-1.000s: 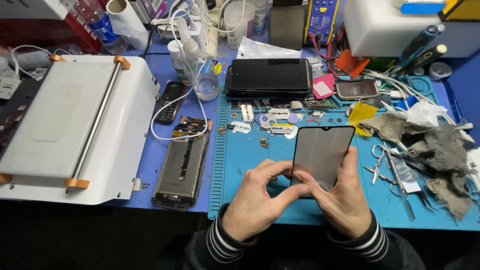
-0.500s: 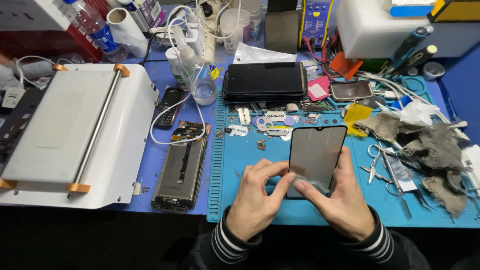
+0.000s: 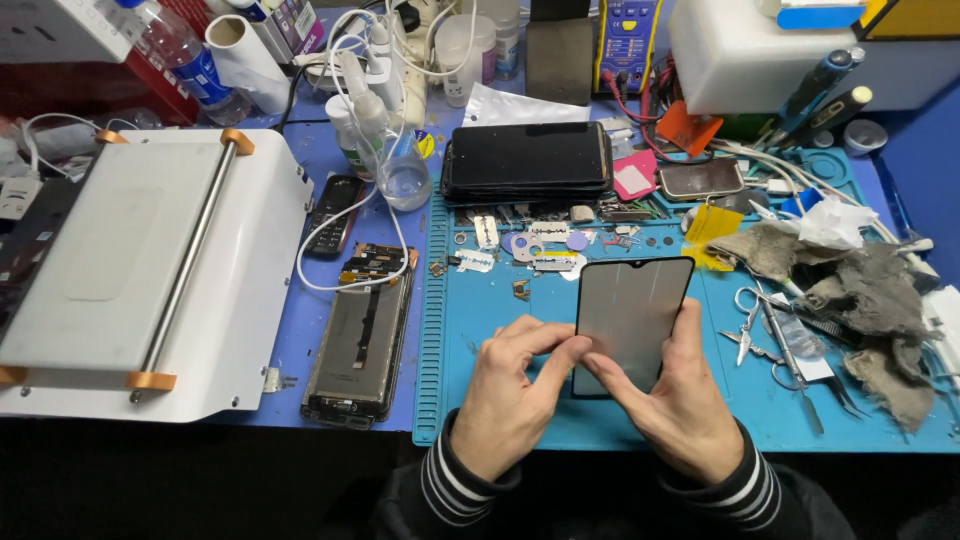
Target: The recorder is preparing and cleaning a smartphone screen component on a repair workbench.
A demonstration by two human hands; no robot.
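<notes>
I hold a dark phone screen glass (image 3: 632,312) upright and a little tilted above the blue work mat (image 3: 500,310). My left hand (image 3: 512,395) pinches its lower left edge with thumb and fingers. The lower right side rests in my right hand (image 3: 682,395), whose thumb presses on the glass face. Both sleeves are striped black and white.
An opened phone body (image 3: 362,345) lies left of the mat, and a white machine with a steel bar (image 3: 140,270) stands further left. A stack of dark phones (image 3: 527,160) sits behind. Grey rags (image 3: 860,290), scissors (image 3: 748,325), tweezers and razor blades (image 3: 540,260) lie right and ahead.
The glass has stayed in both hands and shifted only slightly. My fingers have moved a little along its lower edge.
</notes>
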